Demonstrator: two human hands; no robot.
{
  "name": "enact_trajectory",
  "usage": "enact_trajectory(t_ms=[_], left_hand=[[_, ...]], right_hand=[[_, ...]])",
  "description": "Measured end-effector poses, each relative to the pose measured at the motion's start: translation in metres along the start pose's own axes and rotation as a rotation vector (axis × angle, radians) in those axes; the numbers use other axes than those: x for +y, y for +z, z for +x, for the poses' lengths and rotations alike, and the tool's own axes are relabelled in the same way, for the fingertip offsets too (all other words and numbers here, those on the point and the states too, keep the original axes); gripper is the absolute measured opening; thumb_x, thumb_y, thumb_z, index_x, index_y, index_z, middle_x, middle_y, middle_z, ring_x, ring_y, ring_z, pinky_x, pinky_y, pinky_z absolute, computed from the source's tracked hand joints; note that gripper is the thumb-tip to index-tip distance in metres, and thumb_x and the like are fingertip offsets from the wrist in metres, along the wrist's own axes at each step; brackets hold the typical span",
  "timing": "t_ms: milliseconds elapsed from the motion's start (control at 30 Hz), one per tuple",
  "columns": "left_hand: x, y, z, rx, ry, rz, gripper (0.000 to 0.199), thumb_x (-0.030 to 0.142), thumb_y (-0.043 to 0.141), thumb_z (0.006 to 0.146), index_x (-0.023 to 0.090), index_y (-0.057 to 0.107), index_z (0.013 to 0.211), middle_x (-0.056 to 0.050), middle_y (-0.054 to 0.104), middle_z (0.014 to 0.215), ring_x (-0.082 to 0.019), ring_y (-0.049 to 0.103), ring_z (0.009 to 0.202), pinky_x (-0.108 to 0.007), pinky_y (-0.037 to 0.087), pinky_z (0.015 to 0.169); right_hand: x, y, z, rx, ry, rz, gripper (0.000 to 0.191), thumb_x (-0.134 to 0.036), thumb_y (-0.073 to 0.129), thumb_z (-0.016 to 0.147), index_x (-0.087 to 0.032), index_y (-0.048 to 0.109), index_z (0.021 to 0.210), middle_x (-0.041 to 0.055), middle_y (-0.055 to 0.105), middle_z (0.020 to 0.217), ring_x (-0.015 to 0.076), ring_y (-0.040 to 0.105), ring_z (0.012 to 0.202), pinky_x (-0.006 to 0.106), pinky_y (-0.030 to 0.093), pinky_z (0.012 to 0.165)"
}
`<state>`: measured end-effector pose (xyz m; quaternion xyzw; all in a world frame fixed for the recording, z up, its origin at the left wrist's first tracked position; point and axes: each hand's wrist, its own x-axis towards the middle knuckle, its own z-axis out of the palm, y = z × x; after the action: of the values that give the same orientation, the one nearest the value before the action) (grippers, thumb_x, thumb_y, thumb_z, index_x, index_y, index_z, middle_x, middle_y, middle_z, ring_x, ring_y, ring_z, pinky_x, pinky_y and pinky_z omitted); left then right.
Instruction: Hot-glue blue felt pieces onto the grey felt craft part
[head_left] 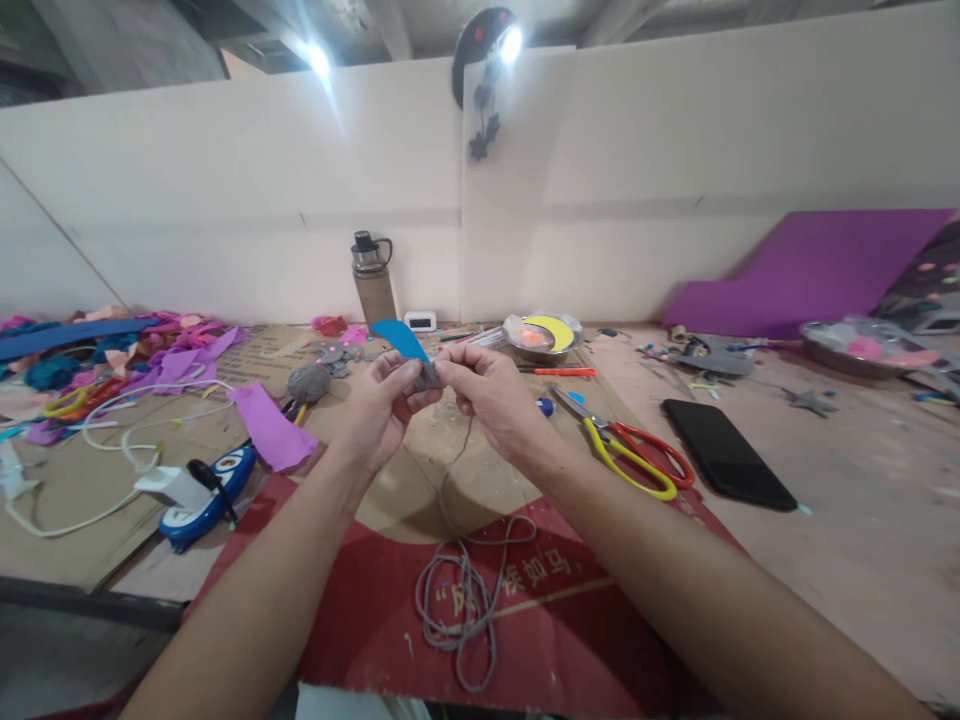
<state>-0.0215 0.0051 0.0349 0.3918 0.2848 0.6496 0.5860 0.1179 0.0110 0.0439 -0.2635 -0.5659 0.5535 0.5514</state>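
Both hands meet above the middle of the work surface. My left hand (386, 400) is closed on a small dark grey piece (427, 377), with a curved blue piece (401, 338) rising above its fingertips. On the right side of the grey piece, my right hand (484, 390) pinches with thumb and forefinger; whether it grips the piece's edge or the cord there is too small to tell. A thin grey cord (469, 440) hangs below the hands and runs down to a loose coil (457, 600) on the red sheet (360, 620).
Scissors (637, 455) with yellow and red handles and a black phone (727, 455) lie right. Behind stand a bottle (373, 280) and a bowl (544, 350) with a yellow crescent (553, 330). Left are grey yarn (308, 382), a blue-and-white power strip (206, 500) and fabric scraps (180, 360).
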Motion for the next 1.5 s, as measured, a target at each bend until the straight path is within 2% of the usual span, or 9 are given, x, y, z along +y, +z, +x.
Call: enact_trajectory(t_ms=[233,367,467,633,833,1067,1300,1500], left_hand=[[-0.004,0.001,-0.002,0.070,0.009,0.065,0.026,0.025,0.084,0.063,0.013,0.064,0.074,0.001,0.063,0.073,-0.008,0.061,0.067,-0.019,0.057,0.060],[-0.006,0.005,-0.005,0.096,0.042,0.098,0.026,0.028,0.084,0.064,0.014,0.066,0.075,0.000,0.065,0.075,-0.009,0.062,0.068,-0.022,0.058,0.060],[-0.006,0.010,-0.009,0.112,0.059,0.108,0.024,0.027,0.082,0.065,0.015,0.064,0.076,0.000,0.066,0.076,-0.010,0.064,0.068,-0.025,0.060,0.062],[-0.004,0.016,-0.016,0.091,0.089,0.124,0.021,0.026,0.077,0.067,0.015,0.060,0.072,0.001,0.065,0.075,-0.013,0.067,0.070,-0.032,0.061,0.067],[-0.007,0.014,-0.017,0.093,0.176,0.215,0.022,0.029,0.075,0.072,0.015,0.058,0.073,0.002,0.064,0.071,-0.014,0.068,0.069,-0.033,0.062,0.067],[-0.009,0.012,-0.015,0.153,0.229,0.275,0.024,0.032,0.075,0.073,0.017,0.056,0.072,0.004,0.061,0.063,-0.013,0.067,0.065,-0.033,0.061,0.069],[-0.008,0.011,-0.014,0.156,0.238,0.263,0.021,0.031,0.074,0.073,0.018,0.057,0.072,0.004,0.061,0.062,-0.014,0.066,0.064,-0.034,0.061,0.070],[-0.009,0.013,-0.016,0.165,0.223,0.269,0.021,0.031,0.074,0.073,0.018,0.057,0.073,0.004,0.059,0.061,-0.014,0.066,0.065,-0.034,0.061,0.067]], right_hand=[[0.010,0.001,0.001,0.089,-0.012,-0.133,0.015,-0.032,0.065,0.073,-0.017,0.063,0.073,-0.0047,0.051,0.062,0.0076,0.039,0.056,0.024,0.032,0.054],[0.013,0.002,0.002,0.120,-0.038,-0.152,0.015,-0.032,0.064,0.074,-0.017,0.065,0.074,-0.0030,0.055,0.065,0.0099,0.046,0.062,0.025,0.039,0.059],[0.014,0.003,0.001,0.127,-0.043,-0.157,0.015,-0.032,0.065,0.074,-0.017,0.066,0.074,-0.0032,0.054,0.064,0.0096,0.044,0.061,0.024,0.039,0.058],[0.012,0.003,-0.001,0.127,-0.044,-0.167,0.017,-0.033,0.065,0.075,-0.017,0.065,0.073,-0.0030,0.053,0.064,0.0094,0.044,0.061,0.024,0.038,0.057],[0.011,0.004,-0.003,0.139,-0.055,-0.241,0.018,-0.035,0.064,0.077,-0.017,0.066,0.077,-0.0015,0.057,0.067,0.0102,0.045,0.063,0.025,0.040,0.060],[0.006,0.007,-0.009,0.136,-0.129,-0.373,0.015,-0.032,0.062,0.080,-0.017,0.066,0.081,-0.0008,0.058,0.069,0.0114,0.045,0.063,0.026,0.039,0.061],[0.004,0.006,-0.010,0.196,-0.247,-0.481,0.010,-0.028,0.061,0.081,-0.019,0.061,0.078,-0.0021,0.053,0.069,0.0113,0.045,0.064,0.027,0.038,0.063],[0.003,0.004,-0.009,0.256,-0.260,-0.496,0.009,-0.027,0.062,0.081,-0.019,0.060,0.077,-0.0032,0.050,0.066,0.0109,0.044,0.062,0.027,0.037,0.062]])
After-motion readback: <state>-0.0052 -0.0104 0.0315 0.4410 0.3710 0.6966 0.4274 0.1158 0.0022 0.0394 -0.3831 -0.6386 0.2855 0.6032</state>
